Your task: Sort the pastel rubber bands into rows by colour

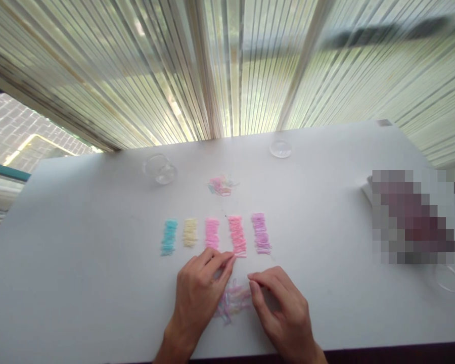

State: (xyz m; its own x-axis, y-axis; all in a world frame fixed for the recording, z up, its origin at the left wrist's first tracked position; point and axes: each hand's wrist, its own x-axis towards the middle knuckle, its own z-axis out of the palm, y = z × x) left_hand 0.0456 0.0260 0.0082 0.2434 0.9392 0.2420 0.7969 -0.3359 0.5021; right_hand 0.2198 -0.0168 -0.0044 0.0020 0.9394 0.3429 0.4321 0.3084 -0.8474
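Observation:
My left hand (200,283) pinches a pink rubber band at the near end of the coral-pink row (236,235) of small rubber bands. My right hand (284,308) hovers to the right with thumb and forefinger tips close together; anything between them is too small to make out. Between the hands lies a loose mixed pile (233,301) of pastel bands, partly covered by the left hand. Beside the coral row stand a teal row (169,236), a pale yellow row (190,232), a pink row (212,232) and a purple row (261,233).
A smaller mixed heap (222,185) of bands lies beyond the rows. Clear round containers (166,174) stand at the back left, and a clear round dish (280,148) at the back right. A pixelated object (413,217) occupies the right side of the white table (79,242). Blinds (227,71) border its far edge.

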